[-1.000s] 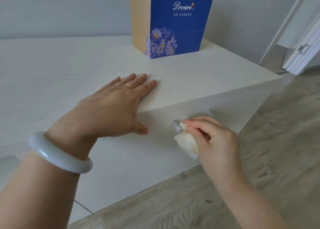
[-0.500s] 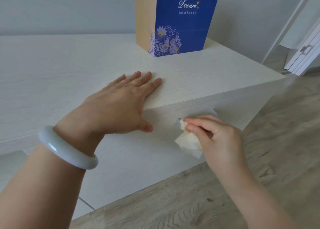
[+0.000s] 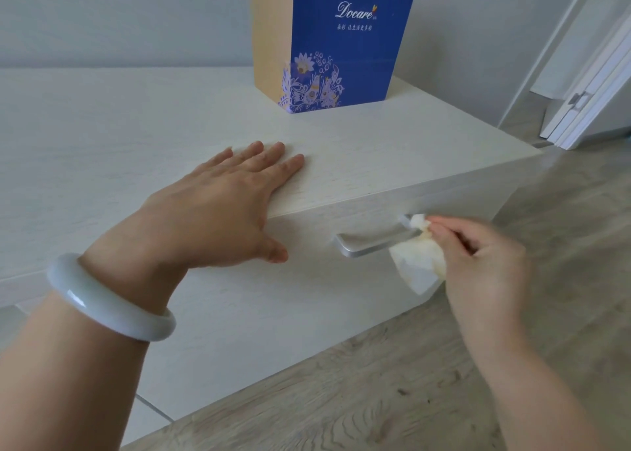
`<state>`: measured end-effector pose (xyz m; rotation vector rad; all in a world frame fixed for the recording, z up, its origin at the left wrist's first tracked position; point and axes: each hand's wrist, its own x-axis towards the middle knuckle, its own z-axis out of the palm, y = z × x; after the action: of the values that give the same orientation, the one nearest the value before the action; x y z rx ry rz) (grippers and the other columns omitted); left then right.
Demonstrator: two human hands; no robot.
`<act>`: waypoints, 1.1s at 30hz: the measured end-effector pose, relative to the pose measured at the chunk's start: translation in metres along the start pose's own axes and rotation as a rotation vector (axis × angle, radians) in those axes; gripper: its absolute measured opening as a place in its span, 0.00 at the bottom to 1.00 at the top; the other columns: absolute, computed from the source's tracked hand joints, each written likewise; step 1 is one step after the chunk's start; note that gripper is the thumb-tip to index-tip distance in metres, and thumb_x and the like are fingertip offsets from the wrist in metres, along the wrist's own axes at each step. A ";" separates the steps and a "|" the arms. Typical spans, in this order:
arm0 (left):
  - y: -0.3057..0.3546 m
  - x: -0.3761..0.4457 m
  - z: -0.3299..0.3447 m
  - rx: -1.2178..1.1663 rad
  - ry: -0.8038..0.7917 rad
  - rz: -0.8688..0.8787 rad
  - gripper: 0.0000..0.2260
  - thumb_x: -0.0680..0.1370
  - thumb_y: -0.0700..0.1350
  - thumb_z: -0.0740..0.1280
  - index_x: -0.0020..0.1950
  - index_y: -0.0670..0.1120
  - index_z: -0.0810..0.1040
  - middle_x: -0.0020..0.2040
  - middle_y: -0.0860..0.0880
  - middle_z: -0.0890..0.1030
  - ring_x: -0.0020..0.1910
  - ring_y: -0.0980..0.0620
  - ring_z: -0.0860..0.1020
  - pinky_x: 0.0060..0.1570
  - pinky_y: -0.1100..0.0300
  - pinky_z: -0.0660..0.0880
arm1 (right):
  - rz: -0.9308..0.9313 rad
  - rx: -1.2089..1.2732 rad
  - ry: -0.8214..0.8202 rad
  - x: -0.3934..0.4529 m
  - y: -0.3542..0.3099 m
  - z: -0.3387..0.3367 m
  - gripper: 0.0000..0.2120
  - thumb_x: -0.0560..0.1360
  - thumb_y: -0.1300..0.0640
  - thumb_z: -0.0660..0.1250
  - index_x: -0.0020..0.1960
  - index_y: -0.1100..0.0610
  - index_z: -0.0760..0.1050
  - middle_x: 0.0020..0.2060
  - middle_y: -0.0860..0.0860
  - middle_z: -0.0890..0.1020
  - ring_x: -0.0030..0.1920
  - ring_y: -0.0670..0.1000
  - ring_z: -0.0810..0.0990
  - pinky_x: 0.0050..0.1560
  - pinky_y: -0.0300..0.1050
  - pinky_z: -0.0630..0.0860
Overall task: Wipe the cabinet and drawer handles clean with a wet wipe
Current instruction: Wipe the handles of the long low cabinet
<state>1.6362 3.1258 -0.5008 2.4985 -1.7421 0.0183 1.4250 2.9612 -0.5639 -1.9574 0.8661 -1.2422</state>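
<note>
Wet wipe [image 3: 418,261] pinched in right hand [image 3: 485,273] fingers [image 3: 444,223] against drawer handle's [image 3: 372,244] right end.

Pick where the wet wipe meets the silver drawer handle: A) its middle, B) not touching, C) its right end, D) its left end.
C: the right hand pinches the crumpled white wet wipe against the right end of the silver metal bar handle, whose left end is bare.

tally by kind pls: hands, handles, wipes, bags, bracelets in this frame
Hands: 2, left hand flat on the cabinet top, right hand pinching the wipe
Drawer handles: 1, drawer handle
Wipes: 1, wet wipe
Bags: 1, blue paper bag
Bracelets: 1, pale bracelet
Total: 6
</note>
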 end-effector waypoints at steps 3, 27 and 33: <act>0.000 0.001 0.001 0.010 0.002 0.002 0.51 0.67 0.66 0.70 0.77 0.61 0.37 0.78 0.58 0.40 0.76 0.60 0.38 0.73 0.62 0.38 | 0.051 0.100 0.099 0.008 0.004 -0.002 0.09 0.74 0.60 0.69 0.46 0.46 0.82 0.44 0.44 0.84 0.47 0.44 0.82 0.47 0.35 0.75; 0.001 0.001 -0.001 0.018 -0.011 -0.003 0.51 0.67 0.67 0.69 0.75 0.63 0.35 0.78 0.59 0.38 0.75 0.61 0.38 0.73 0.63 0.37 | 0.225 0.241 -0.056 -0.006 -0.002 0.012 0.08 0.73 0.64 0.71 0.46 0.52 0.84 0.44 0.47 0.85 0.47 0.44 0.83 0.50 0.39 0.77; 0.000 0.002 -0.001 0.017 -0.012 -0.004 0.51 0.67 0.67 0.69 0.76 0.63 0.35 0.78 0.59 0.39 0.76 0.61 0.38 0.72 0.63 0.38 | 0.524 0.593 0.062 -0.002 0.003 0.023 0.07 0.75 0.63 0.68 0.52 0.60 0.82 0.45 0.52 0.86 0.49 0.49 0.84 0.47 0.37 0.78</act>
<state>1.6366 3.1238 -0.4996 2.5192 -1.7489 0.0189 1.4456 2.9652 -0.5745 -1.1363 0.8448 -1.0815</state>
